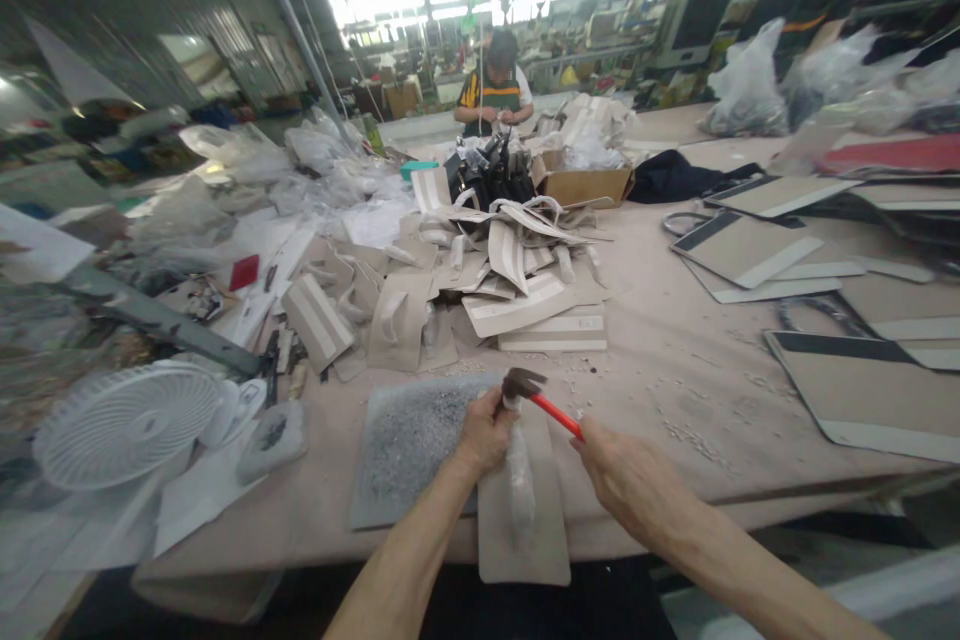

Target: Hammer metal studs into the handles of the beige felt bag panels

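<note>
My right hand is wrapped round the red handle of a claw hammer, whose dark head is beside my left fingertips. My left hand is closed at the upper end of a plastic-wrapped handle on a beige panel. Whatever small part my left fingers may pinch there is hidden by the hammer head. The panel lies partly on a grey speckled slab and sticks out over the table's front edge.
Beige panels with wrapped handles are heaped ahead. Larger beige and black panels lie at right, near scattered small bits. A white fan and a plastic tub stand left. Another person works across the table.
</note>
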Demonstrator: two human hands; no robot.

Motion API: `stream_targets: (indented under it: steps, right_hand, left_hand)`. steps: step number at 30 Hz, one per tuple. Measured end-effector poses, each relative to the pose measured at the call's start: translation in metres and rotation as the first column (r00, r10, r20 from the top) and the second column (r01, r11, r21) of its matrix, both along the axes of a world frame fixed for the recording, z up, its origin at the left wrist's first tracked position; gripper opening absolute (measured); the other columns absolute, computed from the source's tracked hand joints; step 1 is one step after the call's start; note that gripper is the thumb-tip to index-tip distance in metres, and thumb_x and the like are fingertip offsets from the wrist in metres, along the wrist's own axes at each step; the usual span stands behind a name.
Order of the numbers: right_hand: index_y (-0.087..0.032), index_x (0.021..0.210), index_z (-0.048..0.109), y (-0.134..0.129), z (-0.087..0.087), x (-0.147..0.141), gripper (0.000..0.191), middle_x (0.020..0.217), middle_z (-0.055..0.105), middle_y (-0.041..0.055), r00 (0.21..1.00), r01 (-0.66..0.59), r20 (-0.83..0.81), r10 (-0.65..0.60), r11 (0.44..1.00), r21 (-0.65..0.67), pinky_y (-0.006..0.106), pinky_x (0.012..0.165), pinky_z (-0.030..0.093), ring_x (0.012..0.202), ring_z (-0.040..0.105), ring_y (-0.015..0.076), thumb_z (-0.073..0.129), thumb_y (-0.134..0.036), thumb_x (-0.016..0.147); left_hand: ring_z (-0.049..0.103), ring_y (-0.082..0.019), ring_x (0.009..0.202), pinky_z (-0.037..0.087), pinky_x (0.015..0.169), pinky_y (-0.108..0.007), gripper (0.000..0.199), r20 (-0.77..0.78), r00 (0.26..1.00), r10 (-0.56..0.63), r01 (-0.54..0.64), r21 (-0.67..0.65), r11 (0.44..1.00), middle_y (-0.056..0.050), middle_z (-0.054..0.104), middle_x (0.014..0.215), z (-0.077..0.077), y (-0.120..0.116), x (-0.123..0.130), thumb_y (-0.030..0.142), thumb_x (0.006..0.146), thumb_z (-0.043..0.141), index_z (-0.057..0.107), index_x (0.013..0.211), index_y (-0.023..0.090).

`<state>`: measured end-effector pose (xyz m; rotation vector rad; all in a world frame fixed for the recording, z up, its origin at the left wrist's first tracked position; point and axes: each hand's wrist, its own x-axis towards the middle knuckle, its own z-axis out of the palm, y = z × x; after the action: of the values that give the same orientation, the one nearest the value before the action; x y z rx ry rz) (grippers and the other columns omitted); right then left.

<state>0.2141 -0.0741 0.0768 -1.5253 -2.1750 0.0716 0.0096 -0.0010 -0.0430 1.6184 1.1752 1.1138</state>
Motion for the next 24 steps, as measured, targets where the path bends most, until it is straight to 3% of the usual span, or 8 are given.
stream_targets:
  steps: [4,9,12,14,16,18,20,24]
  right_hand:
    - [-0.021,0.088,0.051,0.000,-0.033,0.018,0.025,0.057,0.059,0.0012,0.987,0.033,0.160,0.002,0.976,-0.217,0.029,0.049,0.020,0.045,0.049,0.0132,0.033,-0.034,0.100]
    - [-0.022,0.085,0.051,0.007,-0.055,0.040,0.021,0.058,0.057,0.0005,0.964,0.248,0.196,-0.180,0.877,-0.411,0.027,0.052,0.025,0.051,0.054,0.0159,0.039,-0.033,0.098]
    - [-0.020,0.091,0.055,0.008,-0.066,0.038,0.014,0.075,0.064,0.0070,0.933,0.314,0.282,-0.223,0.886,-0.340,0.029,0.057,0.034,0.064,0.060,0.0206,0.044,-0.027,0.095]
    - [-0.017,0.110,0.057,0.004,-0.066,0.023,0.022,0.106,0.065,0.0154,0.949,0.205,0.273,-0.155,0.965,-0.165,0.034,0.070,0.042,0.088,0.062,0.0260,0.047,-0.019,0.091]
    - [-0.018,0.126,0.052,-0.002,-0.062,-0.001,0.042,0.131,0.055,0.0167,0.967,-0.041,0.248,0.052,0.998,-0.052,0.040,0.085,0.044,0.107,0.057,0.0279,0.048,-0.011,0.086]
    - [-0.022,0.122,0.056,-0.009,-0.060,-0.028,0.043,0.135,0.054,0.0125,0.913,-0.311,0.253,0.320,0.947,-0.075,0.040,0.087,0.044,0.107,0.055,0.0259,0.051,-0.009,0.081]
    - [-0.021,0.105,0.061,-0.013,-0.062,-0.053,0.028,0.122,0.061,0.0097,0.834,-0.461,0.277,0.477,0.879,-0.127,0.039,0.082,0.045,0.097,0.057,0.0244,0.057,-0.013,0.079]
    - [-0.018,0.094,0.061,-0.013,-0.065,-0.077,0.017,0.100,0.066,0.0113,0.867,-0.333,0.357,0.348,0.937,-0.105,0.041,0.080,0.047,0.087,0.061,0.0254,0.061,-0.014,0.077]
  left_hand:
    - [0.057,-0.017,0.071,0.042,0.068,-0.026,0.023,0.005,1.000,0.004,-0.004,0.006,1.000,0.000,0.065,0.076,0.000,-0.001,0.000,0.014,0.077,0.060,0.071,0.097,0.019]
    - [0.060,-0.019,0.077,0.045,0.074,-0.027,0.019,0.005,1.000,0.000,0.000,0.014,1.000,-0.002,0.068,0.080,0.004,-0.001,0.000,0.014,0.077,0.060,0.070,0.092,0.019]
    - [0.060,-0.019,0.076,0.046,0.074,-0.027,0.019,0.028,1.000,0.008,-0.008,-0.004,1.000,-0.002,0.068,0.079,0.005,0.000,0.000,0.013,0.074,0.062,0.070,0.090,0.019]
    - [0.060,-0.018,0.076,0.046,0.073,-0.027,0.019,0.062,0.998,0.020,-0.018,-0.027,0.999,-0.002,0.068,0.080,0.004,0.000,0.000,0.013,0.072,0.063,0.070,0.089,0.019]
    - [0.061,-0.018,0.076,0.047,0.074,-0.027,0.018,0.092,0.995,0.030,-0.025,-0.055,0.998,-0.002,0.068,0.081,0.003,0.000,0.001,0.015,0.072,0.065,0.070,0.089,0.018]
    - [0.061,-0.017,0.074,0.047,0.073,-0.026,0.018,0.119,0.992,0.040,-0.029,-0.088,0.996,-0.001,0.069,0.079,0.002,0.001,0.003,0.017,0.071,0.067,0.070,0.089,0.018]
    - [0.062,-0.016,0.071,0.048,0.071,-0.026,0.019,0.167,0.984,0.069,-0.046,-0.138,0.989,0.000,0.070,0.077,0.002,0.003,0.005,0.020,0.068,0.070,0.070,0.087,0.017]
    - [0.065,-0.015,0.066,0.050,0.064,-0.025,0.026,0.350,0.884,0.310,-0.216,-0.282,0.935,-0.002,0.072,0.073,0.023,0.011,0.001,0.029,0.063,0.077,0.068,0.083,0.015]
